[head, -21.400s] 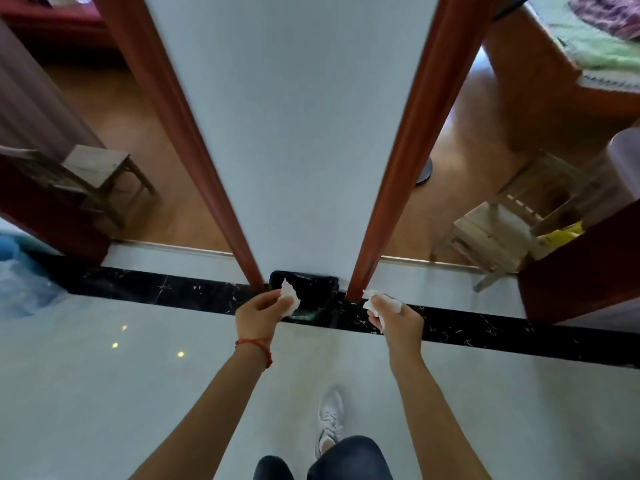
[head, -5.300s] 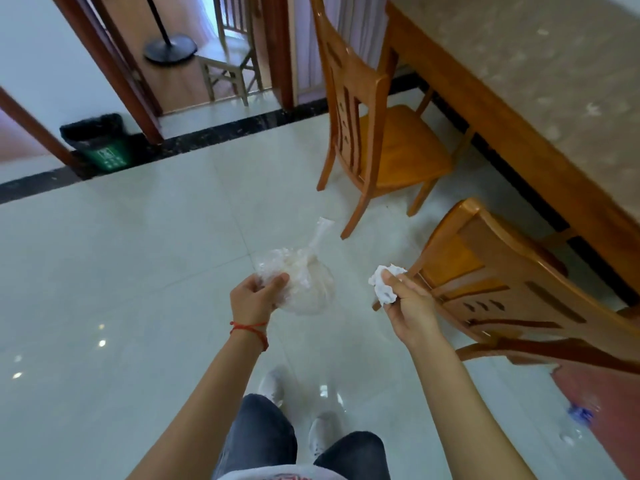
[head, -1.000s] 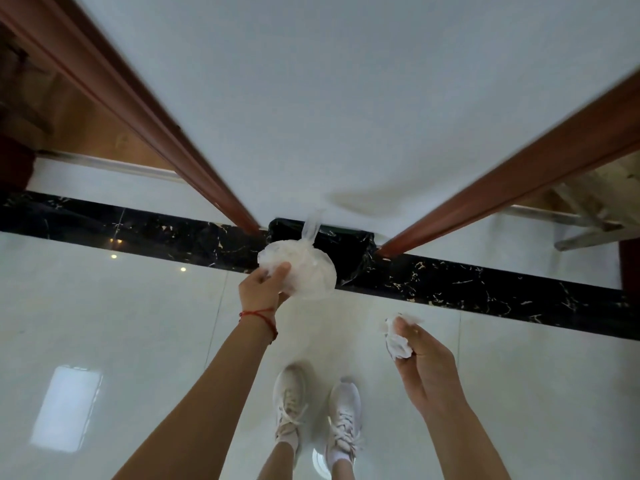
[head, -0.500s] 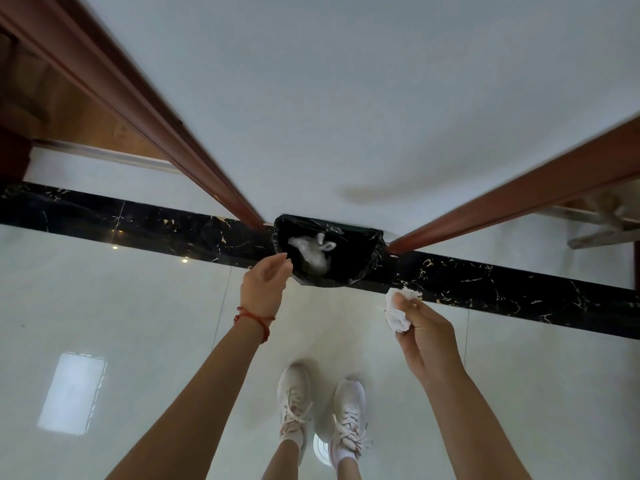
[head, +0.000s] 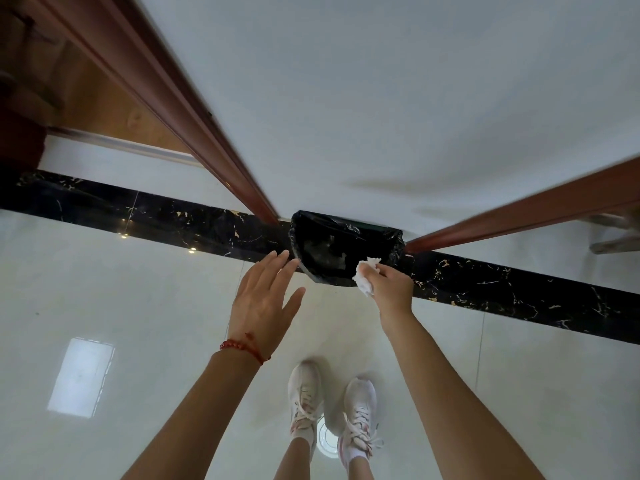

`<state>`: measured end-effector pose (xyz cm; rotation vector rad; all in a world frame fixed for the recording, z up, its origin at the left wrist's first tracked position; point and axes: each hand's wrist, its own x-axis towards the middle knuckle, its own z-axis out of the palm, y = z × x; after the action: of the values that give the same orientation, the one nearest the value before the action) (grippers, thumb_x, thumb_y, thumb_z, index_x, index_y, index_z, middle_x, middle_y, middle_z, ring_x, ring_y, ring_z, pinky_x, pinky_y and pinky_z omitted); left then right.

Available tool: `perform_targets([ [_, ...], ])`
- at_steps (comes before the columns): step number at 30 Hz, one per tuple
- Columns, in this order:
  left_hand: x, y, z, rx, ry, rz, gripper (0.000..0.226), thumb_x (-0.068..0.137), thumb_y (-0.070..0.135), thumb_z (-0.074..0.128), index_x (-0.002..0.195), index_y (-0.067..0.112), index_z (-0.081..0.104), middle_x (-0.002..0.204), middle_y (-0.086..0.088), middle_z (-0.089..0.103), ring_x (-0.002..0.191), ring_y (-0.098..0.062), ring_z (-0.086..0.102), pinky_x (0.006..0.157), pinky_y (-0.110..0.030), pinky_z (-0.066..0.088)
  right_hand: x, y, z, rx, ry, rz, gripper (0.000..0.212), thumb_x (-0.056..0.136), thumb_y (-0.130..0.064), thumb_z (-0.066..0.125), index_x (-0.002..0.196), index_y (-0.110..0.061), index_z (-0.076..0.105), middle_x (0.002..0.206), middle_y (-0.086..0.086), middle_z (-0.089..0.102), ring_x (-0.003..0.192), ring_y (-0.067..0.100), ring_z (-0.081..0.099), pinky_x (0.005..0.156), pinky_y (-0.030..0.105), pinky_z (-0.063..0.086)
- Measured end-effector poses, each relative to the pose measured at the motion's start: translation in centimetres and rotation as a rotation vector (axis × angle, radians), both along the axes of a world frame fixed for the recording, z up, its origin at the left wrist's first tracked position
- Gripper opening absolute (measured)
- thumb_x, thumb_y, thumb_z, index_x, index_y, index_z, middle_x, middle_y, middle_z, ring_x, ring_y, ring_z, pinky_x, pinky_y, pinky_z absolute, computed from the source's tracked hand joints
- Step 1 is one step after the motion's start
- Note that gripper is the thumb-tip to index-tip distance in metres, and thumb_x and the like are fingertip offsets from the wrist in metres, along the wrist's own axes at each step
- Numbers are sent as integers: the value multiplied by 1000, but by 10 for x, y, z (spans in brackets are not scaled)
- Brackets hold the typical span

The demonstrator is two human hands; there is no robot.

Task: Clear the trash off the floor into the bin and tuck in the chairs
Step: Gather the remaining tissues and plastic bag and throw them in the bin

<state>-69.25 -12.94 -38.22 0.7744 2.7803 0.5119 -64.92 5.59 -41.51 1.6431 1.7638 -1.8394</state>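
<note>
Tissue held at the near rim of the lined bin, just before release.

The right hand (head: 388, 289) has its fingers pinched together on a crumpled white tissue (head: 364, 277) beside the near edge of the bin (head: 374, 239), which stands against the wall between two door frames; the left hand (head: 263, 303) hovers empty, fingers spread apart, left of the bin. Risk: the tissue sits over the rim, not the centre, so a release here may let the light wad catch the slack black liner (head: 311, 233) and drop onto the tiled floor (head: 138, 306), costing another pickup. No chairs are in reach.
</note>
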Motion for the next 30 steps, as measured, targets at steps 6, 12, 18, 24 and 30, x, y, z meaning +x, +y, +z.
perform_targets([
  [6,0,-7,2,-11,-3,54,50,93,41,32,116,5,59,120,-13,62,114,-30,56,98,-40,32,-21,0,-21,-43,0,-112,32,73,-19,71,61,4,53,61,10,42,64,22,43,72,34,50],
  [12,4,-6,6,-6,-33,75,46,88,36,39,115,6,60,120,-12,62,113,-30,57,97,-37,33,-11,6,-10,-64,17,-124,46,83,-17,66,106,19,51,114,42,49,117,46,37,96,50,46],
  [18,9,-2,24,-45,-64,75,48,87,37,38,116,4,59,120,-15,61,113,-33,57,96,-40,34,18,3,28,310,64,360,29,88,-23,59,113,-9,61,112,0,60,104,14,56,91,28,44],
  [24,16,5,59,-68,-67,54,52,87,38,36,118,3,58,122,-16,60,116,-35,54,96,-46,39,52,10,73,763,116,745,49,90,-36,50,126,-3,53,133,16,52,127,28,45,99,35,41],
  [30,33,8,108,-103,-56,40,53,87,39,34,119,3,57,123,-17,60,117,-35,53,98,-44,34,80,23,132,936,79,810,53,86,-39,41,118,0,58,122,21,59,116,35,55,91,44,49],
])
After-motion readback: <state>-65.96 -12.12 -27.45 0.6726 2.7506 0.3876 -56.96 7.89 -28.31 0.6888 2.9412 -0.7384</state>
